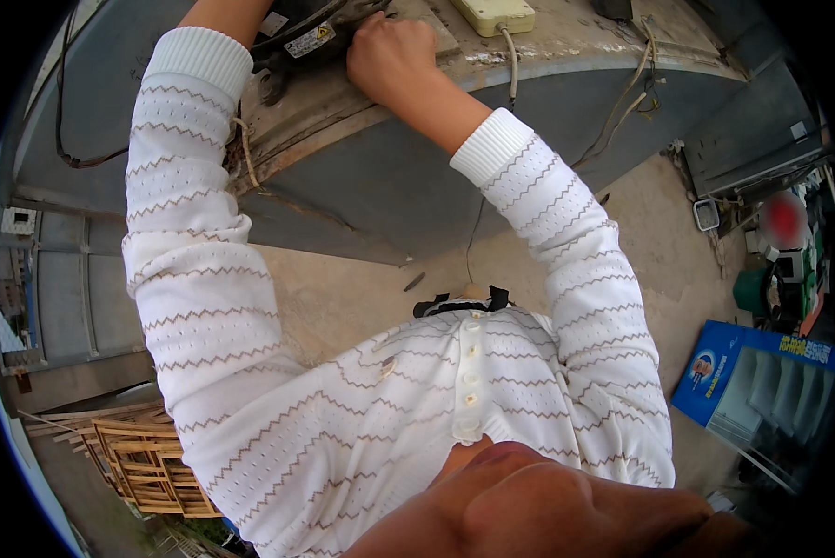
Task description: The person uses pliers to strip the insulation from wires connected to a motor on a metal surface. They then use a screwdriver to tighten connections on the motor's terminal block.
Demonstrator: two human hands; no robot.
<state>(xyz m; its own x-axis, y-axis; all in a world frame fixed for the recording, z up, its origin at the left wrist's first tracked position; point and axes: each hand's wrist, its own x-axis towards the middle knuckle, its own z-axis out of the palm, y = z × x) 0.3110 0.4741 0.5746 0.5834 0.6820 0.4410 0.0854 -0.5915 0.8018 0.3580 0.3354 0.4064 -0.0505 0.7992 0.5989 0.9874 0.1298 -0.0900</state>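
A black, rounded machine part [285, 26] with a white label and a yellow warning triangle rests on the worn workbench top [441, 42], cut off by the upper edge. My right hand [391, 54] is closed in a fist against its right side. The fingers curl away from view, so what they grip is hidden. On the left, my forearm [222, 17] reaches past the machine part and out of the picture, taking the left hand with it. Right of my fist lies a cream-coloured box [494, 15] with a cable [512, 65] hanging down from it.
Loose wires [636, 79] dangle over the bench's right edge, and a frayed strand [246, 153] hangs at the left. Grey metal panels [380, 186] form the bench front. A blue display rack [762, 381] stands at the right, near a green bucket [752, 290]. Wooden frames [152, 465] are stacked lower left.
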